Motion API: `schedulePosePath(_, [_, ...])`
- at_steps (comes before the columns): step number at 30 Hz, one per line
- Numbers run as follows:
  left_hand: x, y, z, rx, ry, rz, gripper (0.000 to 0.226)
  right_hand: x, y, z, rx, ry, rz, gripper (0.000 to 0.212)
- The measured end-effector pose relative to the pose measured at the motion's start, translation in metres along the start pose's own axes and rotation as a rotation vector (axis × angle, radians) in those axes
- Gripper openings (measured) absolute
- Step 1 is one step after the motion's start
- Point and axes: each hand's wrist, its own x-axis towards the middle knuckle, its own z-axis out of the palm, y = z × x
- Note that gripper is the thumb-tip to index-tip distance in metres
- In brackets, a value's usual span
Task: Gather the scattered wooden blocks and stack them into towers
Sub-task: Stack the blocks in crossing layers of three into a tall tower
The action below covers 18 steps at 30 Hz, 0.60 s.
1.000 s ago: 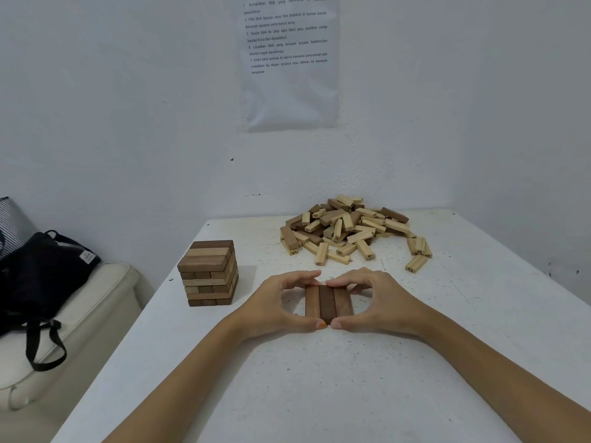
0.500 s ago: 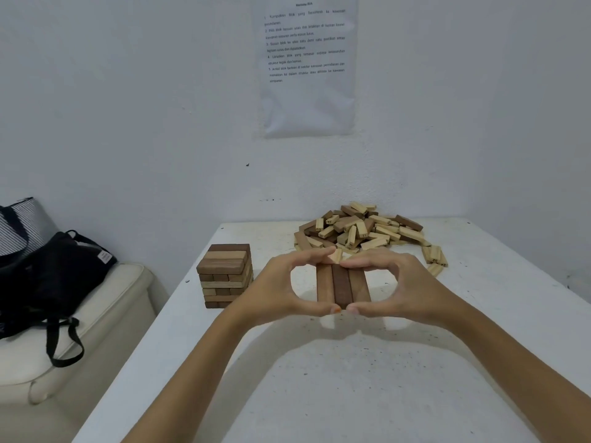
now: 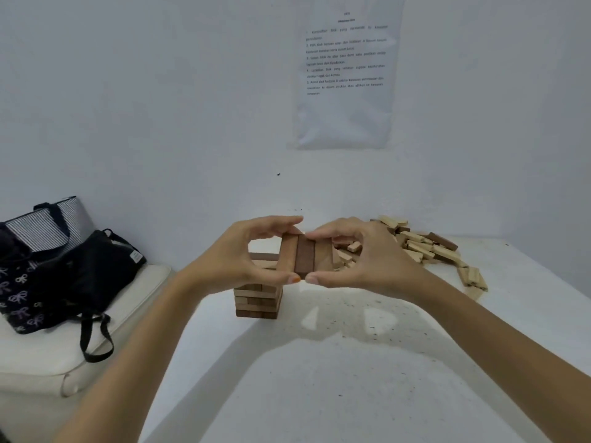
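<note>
Three brown wooden blocks (image 3: 303, 255) lie side by side as one flat row, held in the air between both hands. My left hand (image 3: 236, 259) grips the row's left side and my right hand (image 3: 361, 257) grips its right side, thumbs meeting at the near end. Just below and behind the row stands a short tower (image 3: 257, 300) of stacked blocks, its top partly hidden by my left hand. A loose pile of light and dark blocks (image 3: 425, 247) lies at the back right of the white table (image 3: 383, 378).
A dark bag (image 3: 73, 276) and a striped bag (image 3: 48, 223) rest on a cream cushion (image 3: 41, 356) left of the table. A printed sheet (image 3: 347, 71) hangs on the white wall behind. The table's left edge runs close beside the tower.
Both hands lifted the row of three blocks off the table and carried it left, so it now hangs over the tower. The view shifted left.
</note>
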Motion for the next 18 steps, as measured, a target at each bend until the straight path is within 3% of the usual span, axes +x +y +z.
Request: schedulePosePath(18, [-0.003, -0.072, -0.052, 0.036, -0.119, -0.210, 0.074, 0.056, 0.018, 0.080, 0.004, -0.001, 0.113, 0.051])
